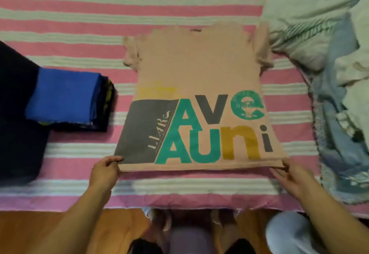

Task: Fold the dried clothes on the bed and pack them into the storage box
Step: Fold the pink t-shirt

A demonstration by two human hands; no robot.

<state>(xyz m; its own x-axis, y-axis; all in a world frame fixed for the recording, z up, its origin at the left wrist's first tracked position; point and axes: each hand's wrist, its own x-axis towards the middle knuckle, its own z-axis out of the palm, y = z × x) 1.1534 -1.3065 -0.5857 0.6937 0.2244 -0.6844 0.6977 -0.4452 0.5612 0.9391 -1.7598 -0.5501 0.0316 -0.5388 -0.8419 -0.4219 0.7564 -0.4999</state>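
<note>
— On the pink-and-white striped bedspread (83,10), what lies in the middle?

— A peach T-shirt (197,62), spread flat, neck away from the person, its hem toward the near edge of the bed. Big green, grey and mustard letters run across its lower half.

— And the hands?

— Both are at the T-shirt's hem. The left hand (105,171) pinches the hem's left corner, thumb on top and fingers curled beneath the cloth. The right hand (289,174) grips the hem's right corner, thumb over the edge, fingers reaching along under it.

— What is left of the T-shirt?

— A folded pile with a blue garment (63,96) on top, and beside that, farther left, a dark navy garment (18,118) laid flat.

— Right of the T-shirt?

— A rumpled heap of unfolded laundry (323,58), pale green, white and light blue, touching the T-shirt's right sleeve.
</note>
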